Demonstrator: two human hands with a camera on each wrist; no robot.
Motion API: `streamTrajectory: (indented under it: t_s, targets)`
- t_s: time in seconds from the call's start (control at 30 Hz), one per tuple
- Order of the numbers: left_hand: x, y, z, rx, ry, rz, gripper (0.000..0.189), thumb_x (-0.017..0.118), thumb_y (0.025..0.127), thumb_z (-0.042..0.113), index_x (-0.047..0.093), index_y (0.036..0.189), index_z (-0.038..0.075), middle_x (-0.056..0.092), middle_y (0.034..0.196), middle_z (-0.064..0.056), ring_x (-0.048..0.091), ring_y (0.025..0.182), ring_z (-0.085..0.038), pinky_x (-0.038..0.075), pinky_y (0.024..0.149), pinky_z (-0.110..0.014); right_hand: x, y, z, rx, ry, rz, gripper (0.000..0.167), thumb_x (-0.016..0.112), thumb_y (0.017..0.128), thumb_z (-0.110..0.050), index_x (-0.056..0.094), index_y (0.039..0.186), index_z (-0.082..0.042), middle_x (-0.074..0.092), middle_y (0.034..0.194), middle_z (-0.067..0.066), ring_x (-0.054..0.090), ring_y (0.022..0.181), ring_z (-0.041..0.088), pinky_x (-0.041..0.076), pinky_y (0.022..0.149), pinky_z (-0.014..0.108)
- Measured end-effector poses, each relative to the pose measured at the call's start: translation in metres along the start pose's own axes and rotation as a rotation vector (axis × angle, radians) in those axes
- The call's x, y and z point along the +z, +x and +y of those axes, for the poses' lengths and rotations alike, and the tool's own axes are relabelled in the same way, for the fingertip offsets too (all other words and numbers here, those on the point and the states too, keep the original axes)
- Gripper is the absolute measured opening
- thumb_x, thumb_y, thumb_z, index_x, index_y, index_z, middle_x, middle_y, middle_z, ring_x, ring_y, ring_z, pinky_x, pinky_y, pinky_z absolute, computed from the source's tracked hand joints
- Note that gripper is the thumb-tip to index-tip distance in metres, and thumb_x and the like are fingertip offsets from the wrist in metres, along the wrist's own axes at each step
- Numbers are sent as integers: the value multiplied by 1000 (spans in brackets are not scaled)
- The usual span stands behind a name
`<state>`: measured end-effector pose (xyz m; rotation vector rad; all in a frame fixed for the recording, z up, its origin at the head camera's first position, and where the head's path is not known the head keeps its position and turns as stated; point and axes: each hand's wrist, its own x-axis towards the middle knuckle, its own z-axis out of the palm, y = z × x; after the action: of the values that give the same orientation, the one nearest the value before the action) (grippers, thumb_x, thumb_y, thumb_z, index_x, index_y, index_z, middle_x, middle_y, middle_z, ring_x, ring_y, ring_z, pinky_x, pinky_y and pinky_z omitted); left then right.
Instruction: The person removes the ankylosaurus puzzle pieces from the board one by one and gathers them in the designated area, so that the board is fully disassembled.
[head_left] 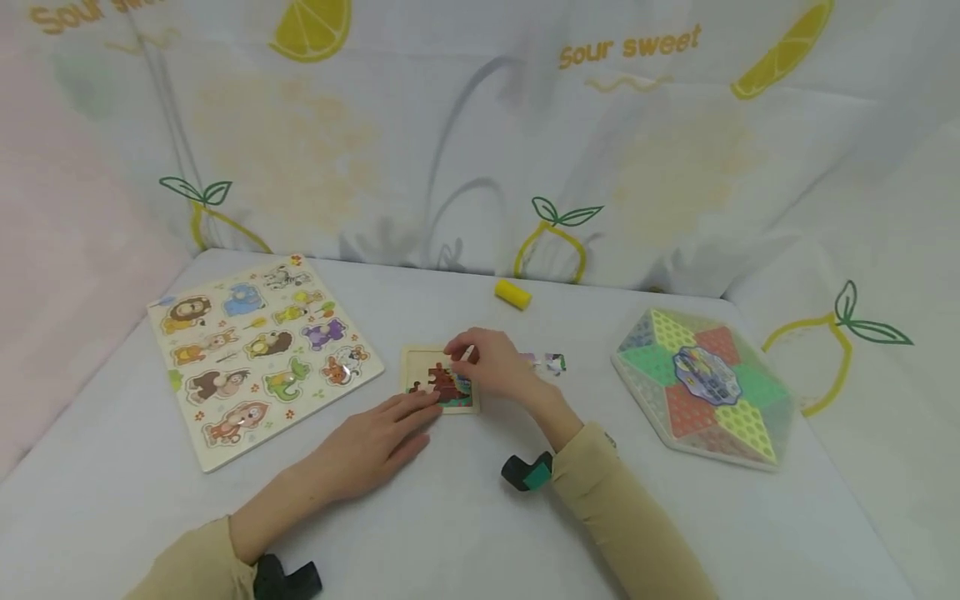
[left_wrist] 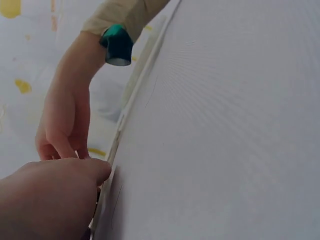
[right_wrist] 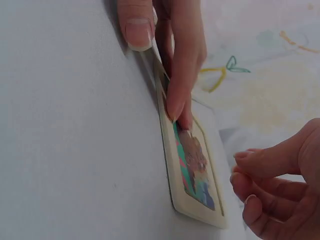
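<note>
The left hand (head_left: 375, 442) lies with extended fingers on the jigsaw tray (head_left: 423, 350), mid-way along the counter (head_left: 450, 525); it looks light and stiff, best steadied by its rim. The right hand (head_left: 491, 362) hovers above, fingertips bunched, any grip unclear; loose pieces (head_left: 556, 362) beside it, probably thin, suit an edge pinch.

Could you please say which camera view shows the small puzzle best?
The right wrist view: the small puzzle looks largest there, though slanted, with the left hand over one end. The head view shows it smaller, from above, partly hidden; the left wrist view, only an edge-on sliver.
</note>
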<state>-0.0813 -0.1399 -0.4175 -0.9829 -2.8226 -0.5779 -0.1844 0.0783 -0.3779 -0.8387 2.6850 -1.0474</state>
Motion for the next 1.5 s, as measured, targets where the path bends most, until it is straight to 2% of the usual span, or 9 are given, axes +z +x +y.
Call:
streamTrajectory:
  t_s: [0.13, 0.27, 0.5, 0.9, 1.5]
  targets:
    - [1, -1, 0, 20, 20, -10, 46, 58, 102, 29, 55, 144, 12, 49, 153, -5, 46, 140, -26, 50, 105, -45, 13, 5, -3, 37, -16, -46, 19, 68, 94, -8, 72, 113, -5, 68, 101, 6, 60, 77, 13, 49, 65, 19]
    - [0, -1, 1, 10, 24, -15, 47, 57, 102, 30, 54, 145, 12, 47, 153, -5, 46, 141, -26, 50, 105, -46, 19, 5, -3, 49, -46, -50, 20, 68, 94, -8, 72, 113, -6, 64, 101, 6, 60, 80, 14, 49, 66, 20]
    - [-1, 2, 2, 2, -11, -33, 47, 57, 102, 30, 54, 145, 11, 49, 152, -6, 45, 141, -27, 48, 106, -47, 20, 1, -2, 16, -75, -50, 23, 68, 94, -8, 71, 117, -4, 60, 101, 8, 57, 75, 14, 47, 64, 21]
    - [1, 1, -1, 9, -16, -3, 46, 59, 101, 29, 56, 144, 12, 49, 152, -5, 46, 141, -26, 48, 107, -46, 22, 4, 3, -34, -113, -83, 27, 67, 92, -5, 68, 119, -4, 59, 104, 7, 52, 73, 12, 45, 68, 23]
    - [2, 0, -2, 16, -8, 28, 45, 60, 100, 28, 57, 143, 13, 51, 151, -2, 46, 140, -24, 50, 105, -45, 23, 5, 3, 3, -77, -105, 27, 66, 93, -4, 61, 119, -5, 56, 109, 8, 50, 78, 15, 46, 73, 27]
